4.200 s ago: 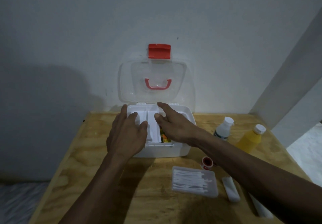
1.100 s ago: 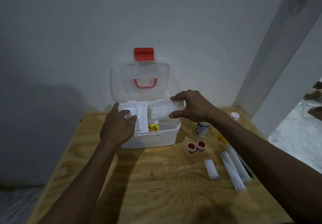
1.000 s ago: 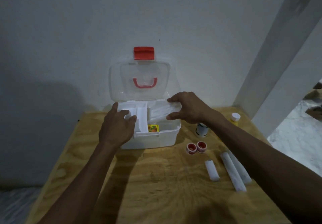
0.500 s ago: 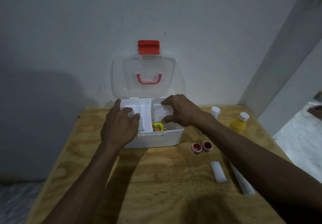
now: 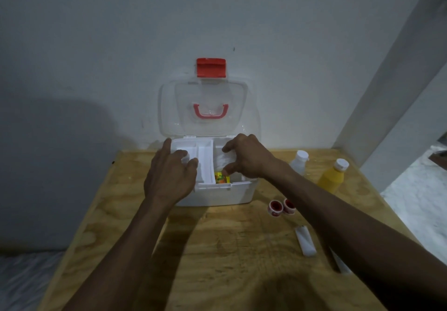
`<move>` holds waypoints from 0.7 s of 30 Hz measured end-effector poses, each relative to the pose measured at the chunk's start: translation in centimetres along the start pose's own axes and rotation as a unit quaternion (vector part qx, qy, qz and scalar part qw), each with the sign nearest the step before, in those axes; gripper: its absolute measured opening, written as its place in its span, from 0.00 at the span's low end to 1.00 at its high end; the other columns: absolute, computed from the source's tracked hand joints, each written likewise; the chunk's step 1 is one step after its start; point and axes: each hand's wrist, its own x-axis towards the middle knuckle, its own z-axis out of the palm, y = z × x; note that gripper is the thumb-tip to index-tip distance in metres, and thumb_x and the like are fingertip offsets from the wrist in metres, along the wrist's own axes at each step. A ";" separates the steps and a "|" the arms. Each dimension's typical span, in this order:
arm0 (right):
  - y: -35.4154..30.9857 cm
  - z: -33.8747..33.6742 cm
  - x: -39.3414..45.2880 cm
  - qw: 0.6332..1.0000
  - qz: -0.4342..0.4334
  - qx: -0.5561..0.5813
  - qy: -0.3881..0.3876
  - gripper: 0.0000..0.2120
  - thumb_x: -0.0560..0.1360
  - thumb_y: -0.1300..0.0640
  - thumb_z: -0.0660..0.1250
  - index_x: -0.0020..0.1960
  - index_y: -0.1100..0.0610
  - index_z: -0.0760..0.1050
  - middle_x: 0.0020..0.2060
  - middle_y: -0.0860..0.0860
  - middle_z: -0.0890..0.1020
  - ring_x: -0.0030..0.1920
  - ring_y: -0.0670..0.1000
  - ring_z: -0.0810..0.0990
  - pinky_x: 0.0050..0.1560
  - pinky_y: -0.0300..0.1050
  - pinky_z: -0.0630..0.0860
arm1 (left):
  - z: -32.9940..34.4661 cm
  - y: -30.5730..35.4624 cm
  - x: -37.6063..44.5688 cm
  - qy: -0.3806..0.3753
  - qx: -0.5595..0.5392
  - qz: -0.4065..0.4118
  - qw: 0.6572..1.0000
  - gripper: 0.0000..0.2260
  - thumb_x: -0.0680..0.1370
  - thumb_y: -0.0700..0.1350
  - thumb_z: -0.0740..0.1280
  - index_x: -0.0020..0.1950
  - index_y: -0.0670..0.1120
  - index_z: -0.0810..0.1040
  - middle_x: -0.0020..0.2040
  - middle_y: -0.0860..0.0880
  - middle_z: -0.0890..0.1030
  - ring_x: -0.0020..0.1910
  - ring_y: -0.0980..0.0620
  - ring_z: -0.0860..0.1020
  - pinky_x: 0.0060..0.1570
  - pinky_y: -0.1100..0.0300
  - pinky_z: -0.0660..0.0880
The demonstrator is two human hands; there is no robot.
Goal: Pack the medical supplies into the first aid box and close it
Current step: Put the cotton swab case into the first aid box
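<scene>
A white first aid box (image 5: 217, 195) stands open on the plywood table (image 5: 217, 250), its clear lid (image 5: 208, 107) with a red latch and red handle leaning on the wall. My left hand (image 5: 170, 175) rests on the white inner tray (image 5: 205, 158) at the box's left side. My right hand (image 5: 246, 159) is over the right compartment, gripping a clear flat pack of cotton swabs (image 5: 225, 159) and holding it tilted inside the box. A yellow and orange item (image 5: 221, 179) lies at the bottom.
Right of the box stand a white bottle (image 5: 299, 163) and a yellow bottle (image 5: 332, 176). Two small red-and-white tape rolls (image 5: 281, 207) sit near the box's front corner. A white wrapped roll (image 5: 305, 240) lies further forward, another partly hidden under my right forearm.
My right hand has carried the swab pack from the box's right rim down into the right compartment. My left hand has stayed on the tray.
</scene>
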 end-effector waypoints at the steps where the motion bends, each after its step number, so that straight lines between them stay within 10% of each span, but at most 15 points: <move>1: -0.1 0.1 -0.1 1.000 0.006 0.006 0.013 0.30 0.67 0.56 0.79 0.66 0.60 0.76 0.63 0.55 0.77 0.60 0.56 0.77 0.58 0.48 0.75 | 0.0 0.0 0.0 0.000 0.000 -0.002 1.000 0.20 0.79 0.58 0.62 0.68 0.50 0.74 0.79 0.50 0.59 0.74 0.44 0.65 0.66 0.43 0.71; 21: -0.4 1.8 0.9 0.959 0.162 0.231 0.014 0.19 0.75 0.66 0.62 0.66 0.59 0.75 0.61 0.56 0.78 0.54 0.54 0.78 0.52 0.45 0.77 | -0.2 0.2 -0.1 -0.003 0.007 0.007 1.000 0.21 0.79 0.58 0.62 0.68 0.49 0.74 0.79 0.49 0.59 0.74 0.44 0.65 0.66 0.45 0.69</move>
